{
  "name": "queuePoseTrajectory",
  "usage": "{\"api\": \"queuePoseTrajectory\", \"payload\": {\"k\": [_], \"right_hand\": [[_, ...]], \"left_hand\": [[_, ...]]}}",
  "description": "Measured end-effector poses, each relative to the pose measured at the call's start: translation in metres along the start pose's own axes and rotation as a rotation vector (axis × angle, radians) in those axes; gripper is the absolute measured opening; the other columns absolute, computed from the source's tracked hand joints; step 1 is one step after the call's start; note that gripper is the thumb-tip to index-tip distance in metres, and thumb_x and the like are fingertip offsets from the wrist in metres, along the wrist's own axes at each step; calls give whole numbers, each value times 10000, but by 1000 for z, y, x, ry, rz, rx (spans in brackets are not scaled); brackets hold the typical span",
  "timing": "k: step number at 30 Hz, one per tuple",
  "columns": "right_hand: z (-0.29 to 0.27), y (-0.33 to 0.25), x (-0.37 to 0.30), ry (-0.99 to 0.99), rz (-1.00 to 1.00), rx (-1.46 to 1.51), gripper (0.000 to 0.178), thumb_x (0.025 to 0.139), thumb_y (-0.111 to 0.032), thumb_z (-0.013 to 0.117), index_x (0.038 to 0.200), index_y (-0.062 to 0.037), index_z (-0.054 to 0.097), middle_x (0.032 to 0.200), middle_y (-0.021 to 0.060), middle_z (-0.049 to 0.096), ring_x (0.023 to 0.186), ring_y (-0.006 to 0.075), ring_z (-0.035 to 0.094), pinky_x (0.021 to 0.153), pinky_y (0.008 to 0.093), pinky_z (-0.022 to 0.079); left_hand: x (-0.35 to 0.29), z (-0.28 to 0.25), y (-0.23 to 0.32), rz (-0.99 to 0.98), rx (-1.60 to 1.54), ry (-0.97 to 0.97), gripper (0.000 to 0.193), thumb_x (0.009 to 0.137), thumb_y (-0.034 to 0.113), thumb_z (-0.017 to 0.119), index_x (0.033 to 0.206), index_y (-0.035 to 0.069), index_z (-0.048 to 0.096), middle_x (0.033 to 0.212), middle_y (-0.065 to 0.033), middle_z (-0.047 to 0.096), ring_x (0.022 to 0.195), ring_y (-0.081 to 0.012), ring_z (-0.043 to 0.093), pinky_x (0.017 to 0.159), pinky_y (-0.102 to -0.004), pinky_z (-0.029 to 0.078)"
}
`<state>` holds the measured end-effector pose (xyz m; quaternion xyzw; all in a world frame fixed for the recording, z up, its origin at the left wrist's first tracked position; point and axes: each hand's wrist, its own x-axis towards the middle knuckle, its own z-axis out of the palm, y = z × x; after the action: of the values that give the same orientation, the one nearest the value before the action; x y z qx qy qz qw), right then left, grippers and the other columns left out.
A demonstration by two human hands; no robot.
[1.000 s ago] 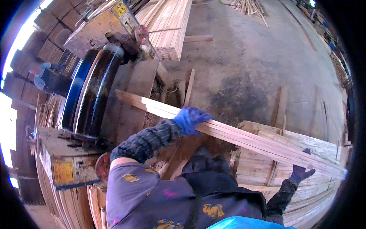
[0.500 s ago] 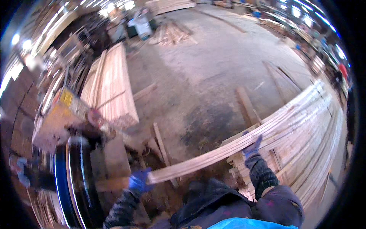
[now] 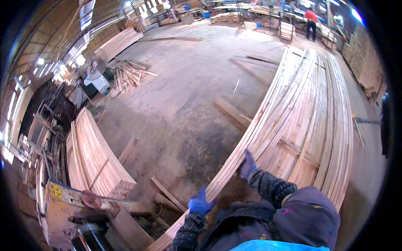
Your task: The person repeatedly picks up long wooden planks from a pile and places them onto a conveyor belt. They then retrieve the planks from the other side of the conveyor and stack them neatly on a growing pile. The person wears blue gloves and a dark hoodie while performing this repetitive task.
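Note:
Long, thin pale wooden boards (image 3: 222,180) lie together in a narrow bundle, running from the lower left up to the far right. My left hand (image 3: 200,202), in a blue glove, is closed around the bundle near the lower end. Farther along, my gloved right hand (image 3: 248,165) is against the bundle's right side with its thumb raised. Its other fingers are hidden, seemingly beneath the boards. Beside the bundle, to the right, lies a broad stack of similar boards (image 3: 312,138).
A yellowish machine (image 3: 63,213) with a red round part stands at the lower left. Behind it is another board stack (image 3: 98,157). Loose timbers (image 3: 230,112) lie on the concrete floor (image 3: 180,96). A person in red (image 3: 310,19) stands far off.
My view has swung to the right. The boards' near end has come away from the machine's dark rollers, and both hands stay at the bundle.

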<state>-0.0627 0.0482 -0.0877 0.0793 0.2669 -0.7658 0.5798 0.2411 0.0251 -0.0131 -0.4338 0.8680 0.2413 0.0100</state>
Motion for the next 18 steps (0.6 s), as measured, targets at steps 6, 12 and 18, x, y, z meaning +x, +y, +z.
{"api": "queuePoseTrajectory", "payload": {"k": [6, 12, 18], "right_hand": [[-3, -79, 40, 18, -77, 34, 602, 789, -497, 742, 1213, -110, 559, 1157, 129, 616, 1043, 349, 594, 920, 547, 487], [-4, -17, 19, 91, -22, -31, 577, 794, -374, 775, 1250, -103, 548, 1195, 139, 605, 1084, 342, 574, 948, 533, 473], [-50, 49, 12, 26, 139, -178, 609, 829, -346, 743, 1318, -61, 516, 1325, 140, 543, 1153, 323, 541, 975, 480, 458]], "left_hand": [[-90, -20, -35, -159, 32, -123, 816, 680, 505, 776, 1331, 115, 475, 1121, -193, 660, 1003, -363, 653, 838, -466, 534], [-116, -32, -56, -111, -73, -47, 904, 666, 511, 795, 1379, 86, 435, 1149, -220, 636, 1034, -402, 629, 869, -474, 514], [-10, -14, 19, 260, -44, 153, 950, 681, 518, 787, 1424, 84, 386, 1108, -244, 631, 1003, -440, 612, 861, -502, 497]]}}
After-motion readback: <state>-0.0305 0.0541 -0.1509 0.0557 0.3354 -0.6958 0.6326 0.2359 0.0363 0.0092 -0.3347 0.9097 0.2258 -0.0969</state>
